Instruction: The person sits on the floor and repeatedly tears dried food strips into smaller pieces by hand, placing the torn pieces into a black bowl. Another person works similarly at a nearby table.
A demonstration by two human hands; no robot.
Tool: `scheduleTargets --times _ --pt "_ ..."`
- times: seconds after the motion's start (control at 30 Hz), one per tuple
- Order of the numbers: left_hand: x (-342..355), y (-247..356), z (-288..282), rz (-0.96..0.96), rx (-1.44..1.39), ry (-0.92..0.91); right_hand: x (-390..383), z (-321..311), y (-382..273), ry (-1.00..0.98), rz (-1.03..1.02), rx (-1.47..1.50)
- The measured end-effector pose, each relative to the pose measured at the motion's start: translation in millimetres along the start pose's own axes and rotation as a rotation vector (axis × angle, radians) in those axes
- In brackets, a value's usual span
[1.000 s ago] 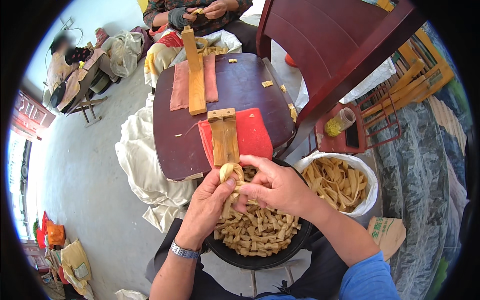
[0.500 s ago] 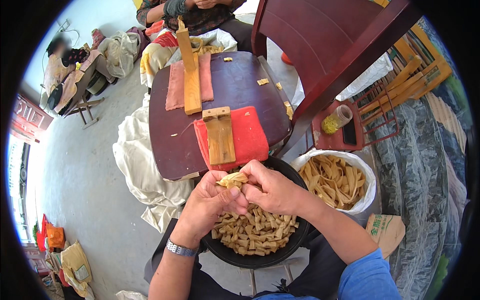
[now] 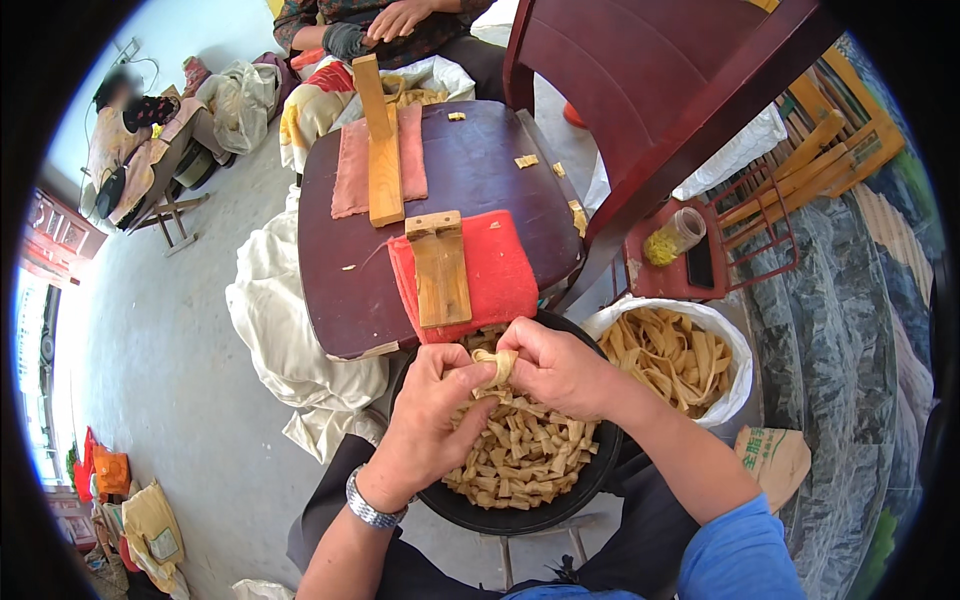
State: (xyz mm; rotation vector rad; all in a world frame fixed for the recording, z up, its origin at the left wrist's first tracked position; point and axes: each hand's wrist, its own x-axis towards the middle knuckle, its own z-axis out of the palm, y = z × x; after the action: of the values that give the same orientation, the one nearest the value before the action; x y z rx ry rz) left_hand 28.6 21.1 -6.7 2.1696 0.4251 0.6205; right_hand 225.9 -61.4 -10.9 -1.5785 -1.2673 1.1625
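Observation:
My left hand (image 3: 437,405) and my right hand (image 3: 558,370) meet over a black tub (image 3: 520,523). Between their fingertips is a pale yellow tofu skin strip (image 3: 498,364), bent into a loop. The left thumb and fingers pinch one side of it, and the right fingers close on the other. Its ends are partly hidden by my fingers. Small tan tofu skin knots (image 3: 530,460) fill the tub below. Just beyond my hands, a wooden block with a raised end (image 3: 441,285) rests on a folded red cloth (image 3: 505,270).
A dark red chair seat (image 3: 480,160) carries a second wooden stand (image 3: 384,180) on a pink cloth. At right, a white sack (image 3: 742,370) holds loose strips. A jar (image 3: 675,238) and a phone stand beyond it. Across the seat sits another person, hands (image 3: 400,20) visible.
The strip has turned from a crumpled bundle into a smooth loop between my fingers. My left wrist has rotated slightly. The other person's hands have moved apart, and a scrap atop the far stand is gone.

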Motion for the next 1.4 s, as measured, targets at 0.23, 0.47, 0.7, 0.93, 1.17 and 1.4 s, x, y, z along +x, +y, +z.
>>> scheduleTargets --times 0.23,0.47,0.7,0.93,1.17,1.4 --pt "-22.0 12.2 14.9 0.193 0.412 -0.106 -8.8 -22.4 -5.7 -0.611 0.181 -0.083" --pt "-30.2 -3.0 -14.1 -0.059 0.067 -0.291 -14.5 -43.1 6.9 -0.535 0.192 -0.001" --pt "-22.2 7.7 -27.1 -0.364 -0.022 -0.367 -10.7 -33.5 1.5 -0.411 0.093 -0.131" --pt "-24.7 6.9 -19.8 -0.523 -0.187 -0.307 -8.0 -17.0 7.5 -0.352 -0.101 -0.291" --pt "-29.5 6.6 -21.6 -0.489 -0.300 -0.668 -22.7 13.4 -25.6 -0.773 0.112 -0.382" --pt "-33.2 11.9 -40.3 -0.500 -0.544 -0.848 -44.7 4.7 -12.4 -0.927 -0.004 -0.127"
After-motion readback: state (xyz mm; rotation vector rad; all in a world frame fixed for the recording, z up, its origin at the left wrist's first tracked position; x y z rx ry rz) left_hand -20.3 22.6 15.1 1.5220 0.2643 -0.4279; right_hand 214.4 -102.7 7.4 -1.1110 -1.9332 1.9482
